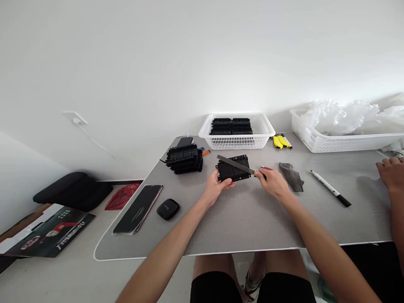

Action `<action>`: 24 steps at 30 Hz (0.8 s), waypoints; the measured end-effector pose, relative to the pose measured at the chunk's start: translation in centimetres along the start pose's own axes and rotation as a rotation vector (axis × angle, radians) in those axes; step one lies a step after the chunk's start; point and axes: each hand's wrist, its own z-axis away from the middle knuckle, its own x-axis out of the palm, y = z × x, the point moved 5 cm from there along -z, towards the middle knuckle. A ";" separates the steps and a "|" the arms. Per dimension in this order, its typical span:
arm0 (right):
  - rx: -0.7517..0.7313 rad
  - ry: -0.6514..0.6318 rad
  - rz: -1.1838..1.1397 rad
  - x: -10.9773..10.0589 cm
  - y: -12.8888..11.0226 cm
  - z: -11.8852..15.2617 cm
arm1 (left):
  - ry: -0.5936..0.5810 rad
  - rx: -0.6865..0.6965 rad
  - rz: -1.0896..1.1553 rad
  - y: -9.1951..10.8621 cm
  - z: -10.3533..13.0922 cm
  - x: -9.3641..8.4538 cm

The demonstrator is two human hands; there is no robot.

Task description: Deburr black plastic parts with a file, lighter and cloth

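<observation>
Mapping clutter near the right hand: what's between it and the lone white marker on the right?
A crumpled dark grey cloth lies on the table between the right hand and the marker, as the head view shows.

A plain white wall (176,54) rises before me, brightest behind the middle of the grey surface (246,223), which stands against it and has a white edge and a rounded near-left corner. To my left, a socket plate (82,119) carries a plugged-in white cord (90,136). Below, dark skirting (119,182) borders the pale floor (104,271). Lighting is diffuse.
</observation>
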 end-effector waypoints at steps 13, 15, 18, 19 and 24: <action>-0.002 -0.034 -0.193 0.2 0.5 -0.1 | 0.008 0.021 -0.098 0.0 0.1 0.2; 0.036 -0.022 -0.214 -0.2 1.5 -0.1 | 0.013 0.021 -0.083 -0.1 0.1 0.2; 0.038 -0.022 -0.255 -0.3 1.3 0.1 | 0.016 0.021 -0.074 -0.1 0.0 0.2; 0.018 -0.028 -0.268 -0.2 0.7 0.1 | 0.017 0.022 -0.078 -0.1 0.0 0.2; -0.047 -0.059 -0.253 0.6 -1.0 0.1 | 0.019 0.038 -0.079 0.1 0.1 0.1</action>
